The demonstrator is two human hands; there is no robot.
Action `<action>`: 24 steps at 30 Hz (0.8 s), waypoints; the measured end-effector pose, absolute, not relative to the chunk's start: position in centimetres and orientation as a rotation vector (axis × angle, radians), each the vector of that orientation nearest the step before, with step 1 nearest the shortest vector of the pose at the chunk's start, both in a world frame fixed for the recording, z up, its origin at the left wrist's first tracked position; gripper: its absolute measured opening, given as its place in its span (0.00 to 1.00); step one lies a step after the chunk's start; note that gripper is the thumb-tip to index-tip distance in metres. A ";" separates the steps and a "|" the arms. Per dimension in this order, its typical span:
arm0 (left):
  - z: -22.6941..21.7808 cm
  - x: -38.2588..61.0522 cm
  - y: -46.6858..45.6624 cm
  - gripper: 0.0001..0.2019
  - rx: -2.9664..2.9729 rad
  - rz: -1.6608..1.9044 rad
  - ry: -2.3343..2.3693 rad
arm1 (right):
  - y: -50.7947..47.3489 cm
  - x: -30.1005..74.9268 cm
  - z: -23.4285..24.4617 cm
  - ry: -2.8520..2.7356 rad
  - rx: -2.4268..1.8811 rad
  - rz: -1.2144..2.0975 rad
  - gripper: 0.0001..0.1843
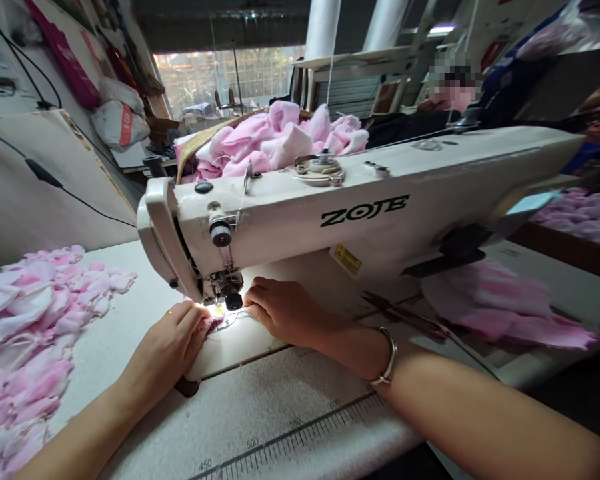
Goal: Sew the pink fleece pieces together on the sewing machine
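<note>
A white sewing machine (285, 227) stands across the table, its lamp lighting the needle area (221, 309). My left hand (173, 343) is closed on a small piece of pink fabric (211, 319) just left of the needle, and the fingers cover most of it. On the other side, my right hand (287, 312) has its fingers curled together close to the presser foot. What lies between those fingertips, if anything, is hidden. A bracelet (391, 357) circles the right wrist.
Pink and white fabric pieces (30, 320) cover the table's left side. More pink fabric (270, 140) is heaped behind the machine. Scissors (405, 313) lie right of my right hand, beside another pink piece (500, 303). A printed ruler (290, 437) runs along the front edge.
</note>
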State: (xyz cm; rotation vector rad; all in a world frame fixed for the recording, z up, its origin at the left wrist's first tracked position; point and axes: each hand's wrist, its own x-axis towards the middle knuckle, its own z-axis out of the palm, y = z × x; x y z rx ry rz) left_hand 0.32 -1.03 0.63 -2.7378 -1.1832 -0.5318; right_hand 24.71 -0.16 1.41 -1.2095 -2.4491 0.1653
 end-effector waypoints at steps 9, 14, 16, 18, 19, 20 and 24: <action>-0.4 0.0 -0.2 0.09 -2.707 -0.712 -1.335 | -0.2 24.8 1.3 -2.426 -1.212 0.167 0.05; 0.5 0.5 -0.5 0.10 -2.735 -0.673 -1.339 | -0.2 24.7 1.3 -2.416 -1.212 0.182 0.06; 0.8 0.8 -0.5 0.11 -2.696 -0.620 -1.255 | -0.1 24.7 1.3 -2.417 -1.213 0.187 0.06; 0.9 0.9 -0.4 0.14 -2.642 -0.549 -1.162 | -0.1 24.7 1.3 -2.416 -1.212 0.189 0.06; 0.9 0.9 -0.3 0.14 -2.620 -0.517 -1.124 | -0.1 24.7 1.3 -2.415 -1.210 0.190 0.06; 0.9 0.9 -0.3 0.14 -2.603 -0.493 -1.089 | -0.1 24.7 1.3 -2.413 -1.208 0.191 0.06; 0.7 0.7 -0.4 0.13 -2.576 -0.452 -0.937 | -0.2 24.8 1.3 -2.410 -1.205 0.197 0.06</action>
